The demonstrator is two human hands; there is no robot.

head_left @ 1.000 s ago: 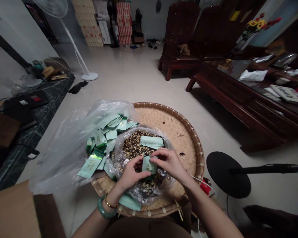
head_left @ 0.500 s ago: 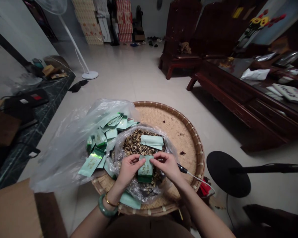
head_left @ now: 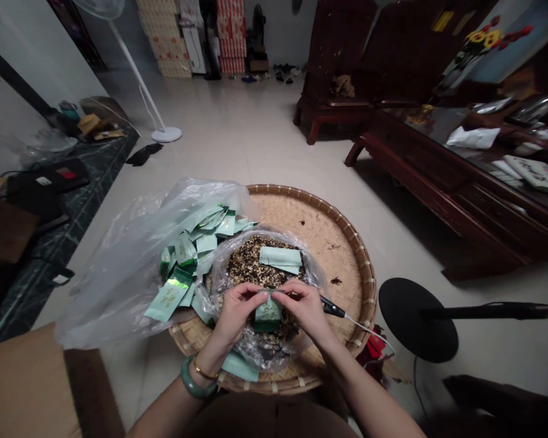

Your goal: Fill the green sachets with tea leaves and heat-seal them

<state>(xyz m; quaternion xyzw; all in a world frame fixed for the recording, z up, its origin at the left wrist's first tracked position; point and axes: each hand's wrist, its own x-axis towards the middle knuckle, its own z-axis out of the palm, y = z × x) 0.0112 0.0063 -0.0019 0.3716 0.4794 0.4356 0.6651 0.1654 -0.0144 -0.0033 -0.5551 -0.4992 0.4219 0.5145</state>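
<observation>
Between my two hands is a small green sachet [head_left: 268, 313] with gold lettering, held above loose dried tea mix. My left hand [head_left: 240, 309] pinches its top left corner, and my right hand [head_left: 305, 306] pinches the top right. Dark and pale bits of the dried mix [head_left: 246, 258] fill an open clear plastic bag [head_left: 219, 255]. Two or so flat pale-green sachets [head_left: 281, 258] lie on top of the mix. By my right hand rests a black-handled corded tool [head_left: 332, 307]; its tip is hidden. A pile of green sachets [head_left: 182, 255] sits at the left in a larger clear bag [head_left: 119, 274].
Everything rests on a round woven bamboo tray [head_left: 354, 243] with a raised rim. A cardboard box [head_left: 22, 383] stands at the lower left. To the right are a black round stand base [head_left: 418, 319] and a dark wooden table [head_left: 406, 152]. A white fan [head_left: 164, 134] stands farther back.
My fingers have come closer together along the sachet's top edge, which now looks folded or tilted down. The view has shifted slightly; the other things lie as before.
</observation>
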